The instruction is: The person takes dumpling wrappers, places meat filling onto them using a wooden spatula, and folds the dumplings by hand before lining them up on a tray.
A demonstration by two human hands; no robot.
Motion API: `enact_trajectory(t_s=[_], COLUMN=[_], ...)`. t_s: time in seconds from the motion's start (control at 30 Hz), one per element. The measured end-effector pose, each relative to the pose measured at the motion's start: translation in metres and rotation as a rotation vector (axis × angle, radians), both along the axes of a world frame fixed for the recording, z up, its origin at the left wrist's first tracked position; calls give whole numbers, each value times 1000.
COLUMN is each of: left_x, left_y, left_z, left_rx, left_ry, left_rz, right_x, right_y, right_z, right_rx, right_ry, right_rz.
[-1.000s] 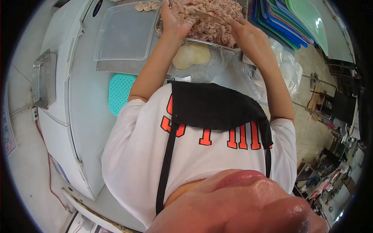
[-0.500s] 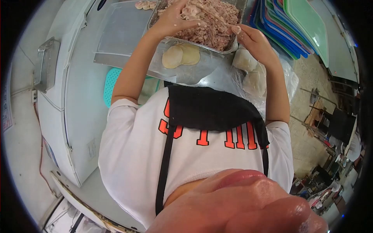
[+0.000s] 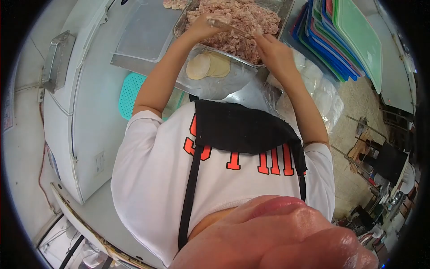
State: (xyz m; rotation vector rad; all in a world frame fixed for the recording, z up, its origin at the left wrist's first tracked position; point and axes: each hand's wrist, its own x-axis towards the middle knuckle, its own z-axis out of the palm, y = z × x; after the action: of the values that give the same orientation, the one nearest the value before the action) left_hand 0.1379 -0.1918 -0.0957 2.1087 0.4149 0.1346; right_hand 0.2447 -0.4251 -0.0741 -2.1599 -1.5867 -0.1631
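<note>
A metal tray (image 3: 179,28) at the top holds a heap of pinkish minced meat (image 3: 244,18). Over its near left side, my left hand (image 3: 205,28) is cupped around a small pale piece that looks like a dough wrapper, mostly hidden by the fingers. My right hand (image 3: 274,51) pinches the end of a thin, flat stick (image 3: 237,30), whose other end reaches to my left hand. Several round, pale dough wrappers (image 3: 198,67) lie overlapping on a plastic sheet just below the tray.
Clear plastic bags with pale contents (image 3: 311,76) sit to the right of the wrappers. A stack of coloured plastic boards (image 3: 340,36) stands at the upper right. On the left are a translucent lid (image 3: 145,31), shaped pieces (image 3: 174,3) and a turquoise perforated basket (image 3: 130,96).
My right hand has moved left and slightly down with the stick, closer to my left hand. My left hand has lowered a little, and its fingers have curled in more.
</note>
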Motion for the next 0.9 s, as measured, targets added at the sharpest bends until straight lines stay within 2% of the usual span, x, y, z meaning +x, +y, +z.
enact_trajectory(t_s=[0.03, 0.1, 0.13, 0.17, 0.23, 0.27, 0.37, 0.47, 0.57, 0.67, 0.77, 0.8, 0.9], left_x=[6, 0, -11, -21, -30, -32, -36, -30, -28, -24, -20, -24, -36], left_y=[9, 3, 1, -5, -8, -10, -12, -10, -6, 6, 13, 12, 19], left_z=[-21, -15, -5, 10, 31, 37, 47, 54, 50, 32, 36, 37, 43], left_rx=[2, -10, -17, -31, 181, 285, 308, 338, 410, 78, 318, 317, 331], left_ry=[-74, -136, -120, -95, -324, -442, -399, -349, -193, -95, -189, -229, -331], left_rz=[-60, -86, -58, -41, -91, -112, -158, -337, -292, -186, -268, -258, -228], right_x=[9, 38, 45, 45, 43, 39, 16, -10, 10, -22, -23, -15, -15], right_y=[2, 1, -5, -13, -27, -32, -37, -22, -21, -23, -14, -14, -20], right_z=[-17, -34, -35, -29, -7, 8, 45, 32, 36, 59, 38, 42, 74], right_rx=[-103, -303, -336, -336, -343, -217, -58, -37, -55, 34, -2, -115, 20], right_ry=[-25, -90, 35, 87, 184, 403, 772, 651, 343, 138, 96, 51, 193], right_rz=[-44, -127, -136, -152, -181, -201, -48, 114, 107, -64, -24, -105, -83])
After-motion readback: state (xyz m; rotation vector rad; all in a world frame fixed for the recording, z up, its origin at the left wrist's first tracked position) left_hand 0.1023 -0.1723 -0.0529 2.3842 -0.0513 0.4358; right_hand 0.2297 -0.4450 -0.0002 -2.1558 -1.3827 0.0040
